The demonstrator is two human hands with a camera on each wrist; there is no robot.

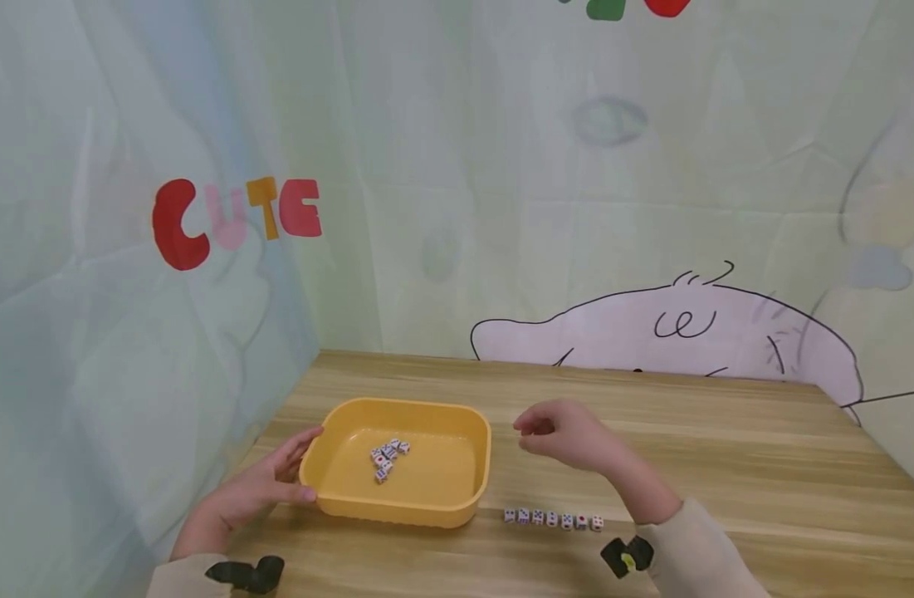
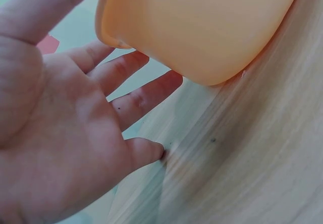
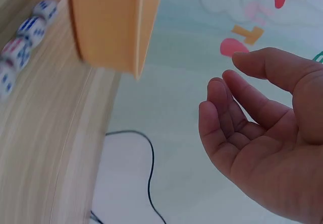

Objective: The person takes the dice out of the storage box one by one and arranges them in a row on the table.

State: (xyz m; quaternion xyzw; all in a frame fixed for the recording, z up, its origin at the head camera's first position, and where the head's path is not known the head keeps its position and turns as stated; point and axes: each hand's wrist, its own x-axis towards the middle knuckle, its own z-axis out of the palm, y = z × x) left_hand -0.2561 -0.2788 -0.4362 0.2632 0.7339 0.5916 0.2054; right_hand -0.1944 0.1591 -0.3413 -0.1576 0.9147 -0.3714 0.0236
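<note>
A yellow rectangular tray sits on the wooden table, with a small cluster of white dice inside it. At its left end is my left hand, thumb by the front corner and the fairly straight, spread fingers against the outer wall. My right hand is raised to the right of the tray, fingers loosely bent and nothing between thumb and fingertips. Below it, a straight row of several dice runs along the table beside the tray's front right corner.
Wood-grain tabletop extends to the right and behind the tray. A printed cloth backdrop rises along the table's back and left edges. Dark clip-like pieces sit at both sleeve cuffs.
</note>
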